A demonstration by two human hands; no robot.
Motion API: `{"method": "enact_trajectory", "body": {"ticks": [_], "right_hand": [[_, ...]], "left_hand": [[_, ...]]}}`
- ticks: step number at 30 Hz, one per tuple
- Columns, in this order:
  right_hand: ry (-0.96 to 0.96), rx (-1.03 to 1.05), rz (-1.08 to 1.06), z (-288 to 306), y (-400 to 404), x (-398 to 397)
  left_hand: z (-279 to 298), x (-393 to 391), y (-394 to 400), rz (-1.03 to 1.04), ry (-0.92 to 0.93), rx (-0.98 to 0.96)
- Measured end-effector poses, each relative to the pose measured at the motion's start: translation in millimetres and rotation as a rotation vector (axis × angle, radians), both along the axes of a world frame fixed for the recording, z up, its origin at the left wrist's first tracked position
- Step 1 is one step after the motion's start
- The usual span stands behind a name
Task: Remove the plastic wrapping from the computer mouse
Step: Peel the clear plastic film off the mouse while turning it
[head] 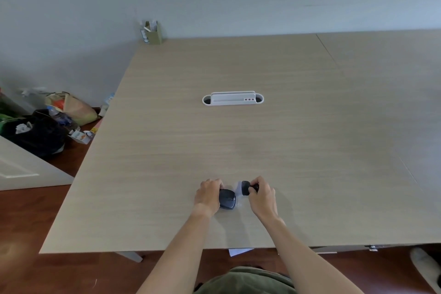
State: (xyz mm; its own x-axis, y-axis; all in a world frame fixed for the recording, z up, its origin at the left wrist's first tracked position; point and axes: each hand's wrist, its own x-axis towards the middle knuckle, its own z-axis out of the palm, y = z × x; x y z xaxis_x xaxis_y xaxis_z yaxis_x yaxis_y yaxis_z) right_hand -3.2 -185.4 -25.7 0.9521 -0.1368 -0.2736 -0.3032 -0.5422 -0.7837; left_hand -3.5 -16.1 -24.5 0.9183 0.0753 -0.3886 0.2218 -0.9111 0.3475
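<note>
Plastic: clear, crinkled plastic wrapping (238,192) is lying between my two hands, faint against the wood; I am judging that part of it is trailing under the mouse, though it is too thin to trace fully.
Mouse: dark grey, rounded plastic computer mouse (227,199) is resting on the pale wood-grain table (167,150), touching the inner side of my left hand, already mostly out of the film by the look of it.
Left hand: my left hand (207,194) is closing its fingers around the mouse's left flank, pinning it down so that it is not sliding while the other hand is pulling.
Right hand: my right hand (261,194) is gripping a small black cylindrical piece (245,188) just beside the mouse, with the film bunched at it; I cannot tell whether this is a bundled cable or a separate part.
Hands together: they are working near each other but not touching, each clamped on its own thing, so the wrapping is being stretched between them.
Stage: I am judging the unwrapping as well along, with the film not yet fully clear.
Beyond my hands: white oval plastic cable port (233,99) is sitting well apart, out of the way.
</note>
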Motion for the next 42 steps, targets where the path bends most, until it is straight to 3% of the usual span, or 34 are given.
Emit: {"method": "enact_trajectory", "body": {"ticks": [5, 10, 13, 16, 21, 27, 30, 33, 39, 42], "right_hand": [[-0.027, 0.075, 0.055, 2, 2, -3], [-0.037, -0.155, 0.105, -2, 3, -3], [-0.09, -0.04, 0.046, 3, 3, -1], [-0.02, 0.1, 0.076, 3, 6, -1], [0.005, 0.006, -0.003, -2, 4, -7], [0.028, 0.167, 0.05, 0, 8, -1], [0.062, 0.098, 0.116, -3, 10, 0], [0.003, -0.019, 0.024, -1, 7, 2], [0.047, 0.135, 0.111, 2, 18, 9], [0.079, 0.044, 0.09, 0, 19, 9]], "left_hand": [[3, 0, -1, 0.004, -0.002, -0.011], [2, 1, -1, -0.001, 0.007, -0.013], [4, -2, -6, 0.011, 0.006, 0.007], [3, -7, -17, 0.106, 0.048, 0.082], [-4, -18, -33, 0.276, 0.048, 0.106], [-7, -15, -31, 0.258, 0.003, 0.064], [-6, -13, -30, 0.223, -0.021, 0.067], [-9, -13, -26, 0.168, -0.026, 0.063], [-15, -18, -17, 0.116, -0.07, 0.026], [-13, -20, -14, 0.086, -0.099, 0.043]]}}
